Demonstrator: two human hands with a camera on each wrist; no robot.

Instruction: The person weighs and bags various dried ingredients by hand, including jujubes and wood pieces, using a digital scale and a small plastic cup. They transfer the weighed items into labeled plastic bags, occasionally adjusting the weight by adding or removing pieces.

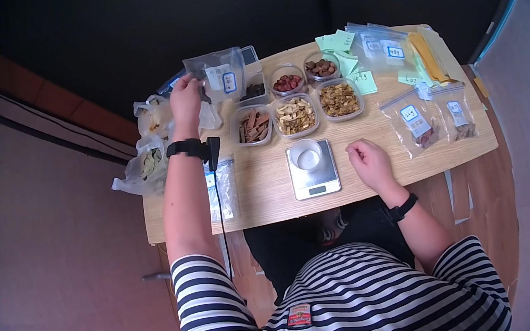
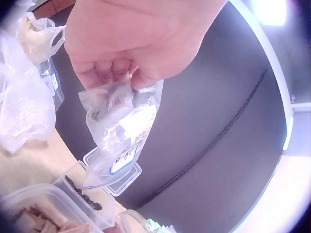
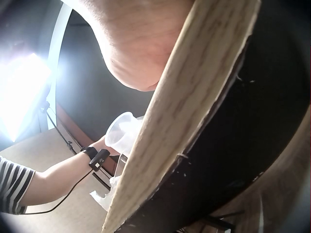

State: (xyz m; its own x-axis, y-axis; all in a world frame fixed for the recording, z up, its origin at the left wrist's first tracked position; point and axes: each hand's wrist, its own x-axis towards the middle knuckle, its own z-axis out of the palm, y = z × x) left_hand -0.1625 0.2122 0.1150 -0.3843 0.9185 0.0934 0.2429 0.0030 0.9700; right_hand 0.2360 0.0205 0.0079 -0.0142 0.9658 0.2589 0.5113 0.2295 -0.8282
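My left hand point(image 1: 185, 105) pinches one end of a clear plastic zip bag point(image 2: 104, 128) at the table's back left. The bag has a blue-framed handwritten label and hangs down from the fingers. Its lower end overlaps a clear box point(image 2: 112, 206) holding dark pieces in the left wrist view. Loosely curled, my right hand point(image 1: 370, 163) rests on the table with nothing in it. Just left of that hand stands a kitchen scale point(image 1: 326, 180) carrying a small clear cup point(image 1: 307, 157). In the right wrist view the table edge point(image 3: 180, 97) hides part of this hand.
Clear tubs of reddish-brown strips point(image 1: 253, 127), pale slices point(image 1: 296, 117), yellowish pieces point(image 1: 340, 99), red fruits point(image 1: 288, 83) and brown nuts point(image 1: 322, 68) stand mid-table. Plastic bags point(image 1: 148, 163) lie left; labelled zip bags point(image 1: 410, 118) and green notes point(image 1: 365, 83) lie right.
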